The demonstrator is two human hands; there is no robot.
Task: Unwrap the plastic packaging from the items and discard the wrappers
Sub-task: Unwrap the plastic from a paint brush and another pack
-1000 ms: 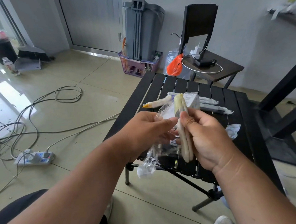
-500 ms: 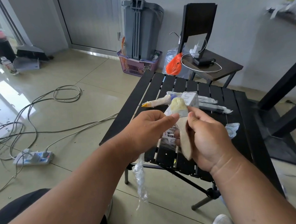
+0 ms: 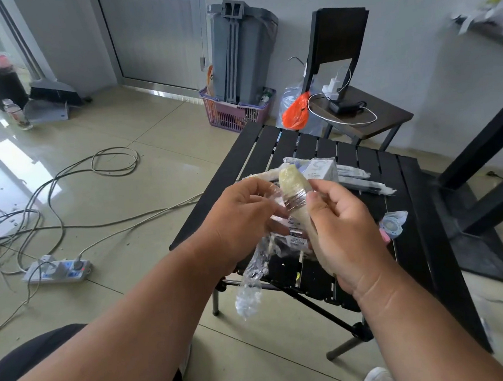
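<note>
Brush [image 3: 295,196] held above desk [image 3: 439,238] front edge | right hand [image 3: 342,232] grips handle, steadying it | left hand [image 3: 240,220] pinches wrapper [image 3: 253,274], trailing loose below | likely step: strip film off bristle end.

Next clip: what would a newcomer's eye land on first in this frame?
Centre frame, the right hand grips a pale paintbrush, bristles up, while the left hand pulls at its clear plastic wrapper, which trails downward. Behind them, more wrapped items lie on the black slatted table, and cables sprawl over the floor at left.
</note>
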